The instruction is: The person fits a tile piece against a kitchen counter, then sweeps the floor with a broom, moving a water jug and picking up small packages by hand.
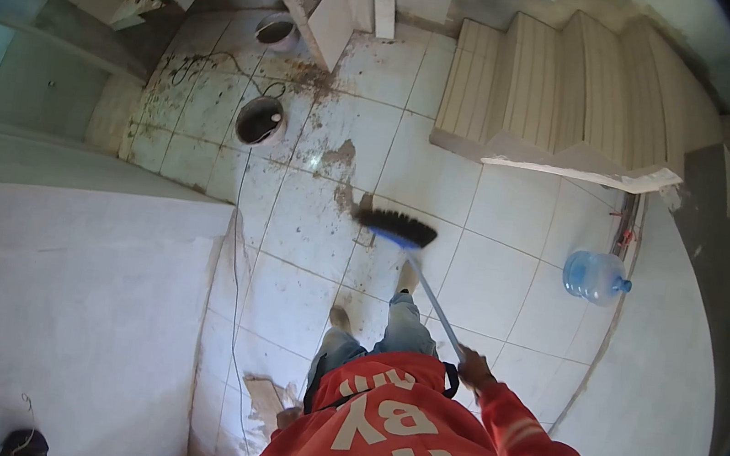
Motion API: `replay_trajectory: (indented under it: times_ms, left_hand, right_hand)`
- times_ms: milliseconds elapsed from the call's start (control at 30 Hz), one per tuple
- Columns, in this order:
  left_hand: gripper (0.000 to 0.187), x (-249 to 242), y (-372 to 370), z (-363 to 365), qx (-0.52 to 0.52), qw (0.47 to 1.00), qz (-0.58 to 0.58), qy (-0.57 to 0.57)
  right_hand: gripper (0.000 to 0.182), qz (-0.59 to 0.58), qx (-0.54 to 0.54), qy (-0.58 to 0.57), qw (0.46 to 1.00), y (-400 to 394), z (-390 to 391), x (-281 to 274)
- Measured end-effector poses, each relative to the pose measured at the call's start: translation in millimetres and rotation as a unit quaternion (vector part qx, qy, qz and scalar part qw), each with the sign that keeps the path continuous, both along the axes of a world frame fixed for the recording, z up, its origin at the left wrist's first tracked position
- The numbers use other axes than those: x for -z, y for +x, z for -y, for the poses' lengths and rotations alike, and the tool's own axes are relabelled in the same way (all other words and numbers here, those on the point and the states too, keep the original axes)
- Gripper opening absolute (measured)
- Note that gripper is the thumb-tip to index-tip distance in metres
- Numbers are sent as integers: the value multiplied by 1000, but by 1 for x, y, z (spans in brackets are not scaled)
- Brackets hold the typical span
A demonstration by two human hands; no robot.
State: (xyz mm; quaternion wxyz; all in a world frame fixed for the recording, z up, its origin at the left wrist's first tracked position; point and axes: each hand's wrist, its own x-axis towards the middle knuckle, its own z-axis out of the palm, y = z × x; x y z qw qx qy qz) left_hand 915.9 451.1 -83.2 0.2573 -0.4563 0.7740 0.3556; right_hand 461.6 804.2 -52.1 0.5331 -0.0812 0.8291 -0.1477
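My right hand [477, 370] is wrapped round the light handle of a broom [437, 300]. Its blue head with dark bristles [398, 226] is over the tiled floor, just ahead of my feet. Brown dirt [338, 158] is smeared on the tiles to the left of the bristles and beyond them. Low beside the red top, a small part of my left hand [288, 417] shows near a piece of board [265, 399]; its fingers cannot be made out.
Two buckets [261, 121] [276, 32] stand ahead on the left, near a dark cable [237, 267] running along the floor. Tiled stairs [548, 95] rise ahead on the right. A blue water jug [594, 278] lies by the right wall. A low white wall [72, 282] borders the left.
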Motion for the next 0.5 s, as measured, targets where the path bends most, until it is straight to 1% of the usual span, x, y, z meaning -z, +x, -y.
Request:
replay_trajectory:
  times_ms: [33, 67, 100, 133, 200, 233, 267, 300, 333, 367, 400, 433, 467, 500]
  left_hand:
    - [20, 8, 3, 14, -2, 1000, -29, 2]
    - [19, 14, 4, 27, -3, 998, -57, 5]
    - [18, 18, 6, 41, -5, 996, -83, 8]
    - [19, 22, 5, 54, -6, 994, -111, 13]
    - [20, 31, -6, 81, -7, 985, -169, 26]
    - [19, 31, -32, 97, -382, 906, -101, 152]
    - [20, 36, -45, 124, -352, 914, -135, 150]
    - [20, 38, -59, 148, -292, 934, -164, 128]
    - [21, 35, -70, 172, -245, 937, -209, 134]
    - [21, 39, -76, 200, -213, 928, -252, 173]
    - [22, 39, -83, 224, -163, 932, -283, 159]
    - [23, 67, -74, 254, -199, 913, -301, 190]
    - [21, 103, -66, 280, -54, 892, -444, 60]
    - [20, 66, -77, 284, -291, 853, -351, 254]
  right_hand:
    - [68, -8, 11, 0, 1000, 16, -7, -22]
    - [66, -41, 13, -18, 999, 35, -12, -41]
    - [64, -73, 13, -34, 997, 52, -13, -50]
    - [64, -80, 24, -33, 996, 68, -13, -46]
    - [61, -163, 46, -42, 985, 101, -8, -33]
    - [60, -166, 66, -11, 984, 110, 4, -26]
    - [60, -175, 81, -7, 981, 117, 19, -19]
    - [60, -191, 97, 7, 977, 124, 32, -7]
    - [60, -208, 115, 21, 971, 136, 46, 6]
    - [59, -213, 123, 16, 969, 155, 55, 42]
    - [59, -224, 134, 18, 965, 171, 56, 84]
    - [42, -183, 179, 56, 965, 199, 52, 138]
    - [51, -167, 32, 79, 982, 224, 53, 183]
    - [45, -147, -16, 102, 984, 244, 68, 160]
